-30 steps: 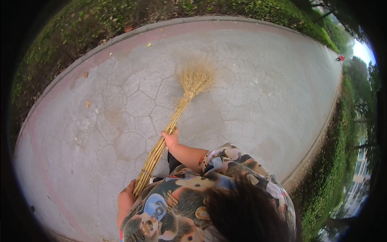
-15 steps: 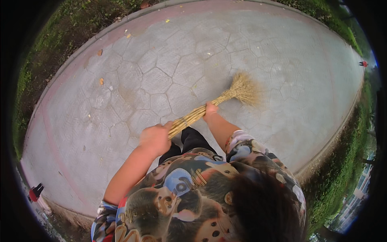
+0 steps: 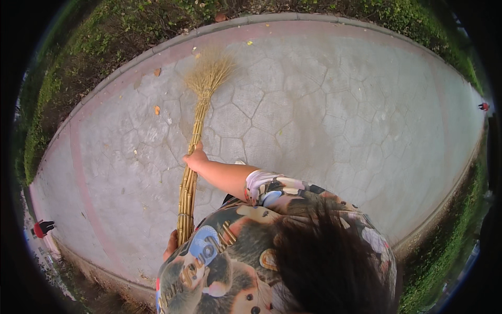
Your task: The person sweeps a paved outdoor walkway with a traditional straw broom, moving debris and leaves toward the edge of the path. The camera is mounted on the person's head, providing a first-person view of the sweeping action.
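Observation:
A straw broom with a long bundled-cane handle points away from me, its fanned bristles at the far left over the paving. My right hand is closed around the middle of the handle, that arm reaching across to the left. Close to my body, my left hand is at the handle's near end; only part of it shows beside my patterned shirt, and most of its fingers are hidden. The bristle tips look blurred.
Grey stone-patterned paving spreads all around, bordered by a curb with green shrubs behind. Orange fallen leaves lie left of the bristles. People in red stand far off, one at the left, another at the right.
The broom head has swung from the right to the far left. My right hand has moved left with it, and my left hand has drawn back close to my body.

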Motion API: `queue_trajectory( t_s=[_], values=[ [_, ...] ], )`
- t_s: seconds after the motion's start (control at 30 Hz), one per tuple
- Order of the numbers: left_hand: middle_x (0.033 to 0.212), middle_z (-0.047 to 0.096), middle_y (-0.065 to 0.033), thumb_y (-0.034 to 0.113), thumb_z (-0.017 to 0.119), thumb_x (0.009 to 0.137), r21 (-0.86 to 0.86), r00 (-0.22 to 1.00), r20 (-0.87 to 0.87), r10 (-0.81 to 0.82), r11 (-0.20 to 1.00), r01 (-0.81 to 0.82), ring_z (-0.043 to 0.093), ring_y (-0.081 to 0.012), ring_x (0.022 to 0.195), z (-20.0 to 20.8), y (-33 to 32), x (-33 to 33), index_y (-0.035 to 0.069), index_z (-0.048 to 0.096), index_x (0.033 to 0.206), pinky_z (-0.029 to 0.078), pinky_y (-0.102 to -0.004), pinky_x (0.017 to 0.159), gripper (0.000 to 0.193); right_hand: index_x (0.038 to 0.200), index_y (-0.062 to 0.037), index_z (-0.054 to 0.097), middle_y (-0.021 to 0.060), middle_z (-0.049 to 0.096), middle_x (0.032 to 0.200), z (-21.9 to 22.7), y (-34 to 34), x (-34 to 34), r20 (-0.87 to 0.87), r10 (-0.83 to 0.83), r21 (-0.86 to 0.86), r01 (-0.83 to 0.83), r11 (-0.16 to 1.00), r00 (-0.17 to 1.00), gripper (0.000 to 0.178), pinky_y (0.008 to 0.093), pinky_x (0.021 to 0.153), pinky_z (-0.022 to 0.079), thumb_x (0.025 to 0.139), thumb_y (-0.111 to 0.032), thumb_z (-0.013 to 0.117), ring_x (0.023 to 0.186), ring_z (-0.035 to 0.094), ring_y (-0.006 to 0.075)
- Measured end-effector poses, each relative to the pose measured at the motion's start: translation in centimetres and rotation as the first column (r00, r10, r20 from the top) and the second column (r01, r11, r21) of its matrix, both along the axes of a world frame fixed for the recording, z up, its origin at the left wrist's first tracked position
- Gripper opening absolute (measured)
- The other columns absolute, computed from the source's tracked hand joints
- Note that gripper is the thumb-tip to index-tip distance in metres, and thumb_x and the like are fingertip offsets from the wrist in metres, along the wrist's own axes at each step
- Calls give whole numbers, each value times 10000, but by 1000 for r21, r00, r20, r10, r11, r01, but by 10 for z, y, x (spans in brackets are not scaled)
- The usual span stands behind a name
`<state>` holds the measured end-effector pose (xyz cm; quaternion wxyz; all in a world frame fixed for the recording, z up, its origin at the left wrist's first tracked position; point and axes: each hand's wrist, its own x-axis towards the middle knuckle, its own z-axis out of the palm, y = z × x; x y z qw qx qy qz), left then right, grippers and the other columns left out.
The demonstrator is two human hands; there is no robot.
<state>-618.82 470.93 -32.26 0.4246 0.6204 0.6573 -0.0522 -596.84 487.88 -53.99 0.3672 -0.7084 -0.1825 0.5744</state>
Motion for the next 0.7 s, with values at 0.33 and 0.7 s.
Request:
queue_trajectory(
  t_s=[0.33,0.7],
  values=[
    [1039,674,-221,262,647,846,76,798,70,-599,800,595,652,-387,983,19,142,170,128,544,1301,511,-419,807,485,1491,-20,95,248,580,1208,-28,-79,206,30,-737,-35,738,674,675,912,390,905,491,799,-163,672,1044,619,332],
    [974,671,-165,133,625,763,224,52,-48,-997,40,974,651,-359,886,-20,145,599,147,564,1313,518,-456,748,553,1162,30,455,205,564,1093,-102,-257,555,-144,-935,-152,941,-301,-323,323,538,818,538,888,-105,561,909,617,376]
  ],
)
